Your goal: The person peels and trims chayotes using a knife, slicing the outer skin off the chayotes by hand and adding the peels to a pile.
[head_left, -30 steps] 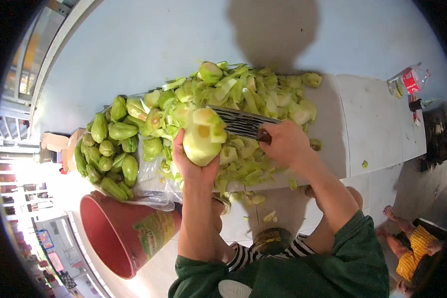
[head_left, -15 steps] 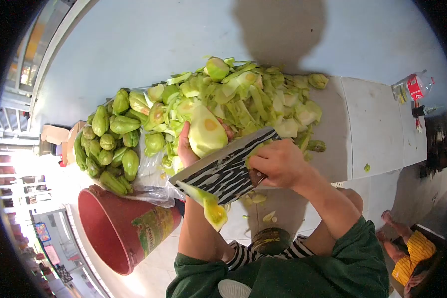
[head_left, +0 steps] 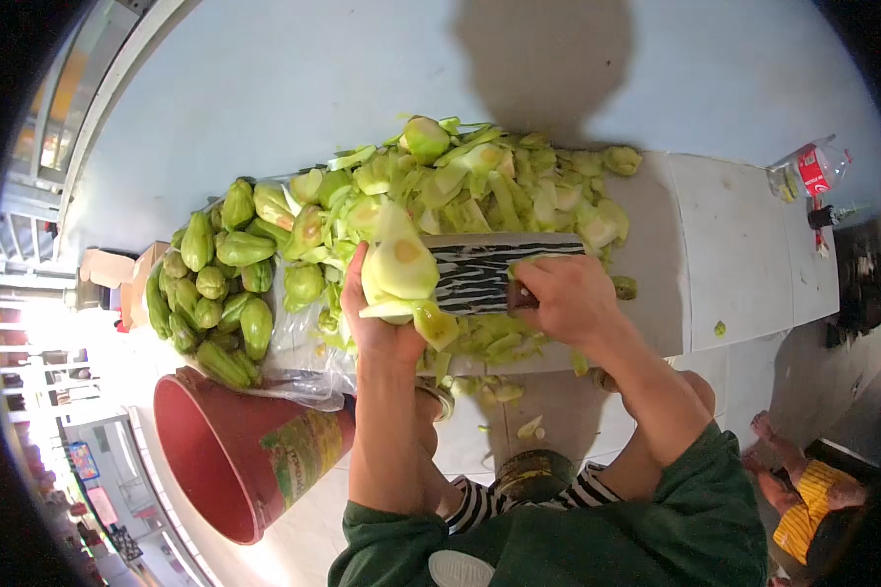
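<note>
A pale, peeled pear-shaped chayote (head_left: 401,264) rests in my left hand (head_left: 382,338), with fingers wrapped around its far side and below. A cut slice (head_left: 434,325) with a yellow patch hangs at its near side, by my palm. My right hand (head_left: 570,301) grips the dark handle of a cleaver (head_left: 470,274). Its wide blade, black with pale streaks, lies level with its front end against or just beside the chayote; contact is hard to tell. Beneath both hands spreads a heap of green peelings (head_left: 504,201) and pale cut pieces.
Unpeeled green chayotes (head_left: 220,249) are piled at left beside clear plastic (head_left: 308,367). A red bucket (head_left: 206,450) lies tipped at lower left. A plastic bottle (head_left: 814,168) is at far right. A person in yellow striped clothing (head_left: 812,509) sits at lower right.
The cleaver has swung from slanting across in front of the chayote to level at its right. The slice now hangs by my left hand instead of the blade's lower end.
</note>
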The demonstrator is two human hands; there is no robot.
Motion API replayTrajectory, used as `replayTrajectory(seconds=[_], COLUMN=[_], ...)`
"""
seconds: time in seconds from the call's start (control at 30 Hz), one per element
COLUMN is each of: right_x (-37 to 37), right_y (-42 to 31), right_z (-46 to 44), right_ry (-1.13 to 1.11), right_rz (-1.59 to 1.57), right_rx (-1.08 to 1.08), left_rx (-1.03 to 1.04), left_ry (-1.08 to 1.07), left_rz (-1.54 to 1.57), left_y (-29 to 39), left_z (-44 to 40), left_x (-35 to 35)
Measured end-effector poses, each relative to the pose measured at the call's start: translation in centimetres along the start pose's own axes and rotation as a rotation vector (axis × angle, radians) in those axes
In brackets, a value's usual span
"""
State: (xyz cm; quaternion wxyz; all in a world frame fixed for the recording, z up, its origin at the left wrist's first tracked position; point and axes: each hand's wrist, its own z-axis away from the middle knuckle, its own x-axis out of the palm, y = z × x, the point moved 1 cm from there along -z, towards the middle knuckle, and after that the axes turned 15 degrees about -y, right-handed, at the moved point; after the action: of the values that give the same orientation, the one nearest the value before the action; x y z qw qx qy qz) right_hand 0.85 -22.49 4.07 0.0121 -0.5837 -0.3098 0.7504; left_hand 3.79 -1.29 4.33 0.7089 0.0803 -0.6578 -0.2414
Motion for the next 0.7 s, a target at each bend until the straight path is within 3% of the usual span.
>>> replayTrajectory(seconds=[0.07, 0.17, 0.2, 0.23, 0.33, 0.43, 0.5, 0.53, 0.6, 0.7], right_x=[0.2, 0.1, -0.4, -0.9, -1.9, -0.8, 0.4, 0.8, 1.3, 1.9], right_y=[0.4, 2.7, 3.2, 3.4, 3.2, 2.5, 1.8, 1.4, -0.1, -0.9], right_z=[-0.6, -1.4, -1.6, -1.6, -1.6, -1.0, -0.9, -0.7, -0.3, -0.2], right_ry=[-0.009, 0.001, 0.019, 0.017, 0.005, 0.146, 0.027, 0.027, -0.007, 0.071], right_rz=[-0.044, -0.097, -0.111, -0.107, -0.191, -0.282, -0.146, -0.147, -0.023, 0.017], right_rx=[0.081, 0.302, 0.439, 0.437, 0.453, 0.312, -0.146, -0.141, -0.363, -0.401], left_rx=[-0.092, -0.114, -0.092, -0.089, 0.002, 0.036, 0.036, 0.037, -0.024, -0.073], left_ry=[-0.161, -0.133, -0.135, -0.136, 0.172, 0.198, 0.161, 0.122, 0.091, -0.005], left_rz=[0.135, 0.001, 0.102, 0.106, 0.053, 0.067, 0.004, -0.059, 0.013, 0.074], left_y=[0.2, -0.2, -0.1, 0.0, 0.3, 0.3, 0.0, -0.1, -0.3, -0.8], left_z=[0.3, 0.0, -0.1, -0.3, -0.6, -0.4, -0.6, -0.7, -0.7, -0.2], left_x=[-0.5, 0.3, 0.0, -0.2, -0.5, 0.1, -0.4, -0.7, -1.4, -0.9])
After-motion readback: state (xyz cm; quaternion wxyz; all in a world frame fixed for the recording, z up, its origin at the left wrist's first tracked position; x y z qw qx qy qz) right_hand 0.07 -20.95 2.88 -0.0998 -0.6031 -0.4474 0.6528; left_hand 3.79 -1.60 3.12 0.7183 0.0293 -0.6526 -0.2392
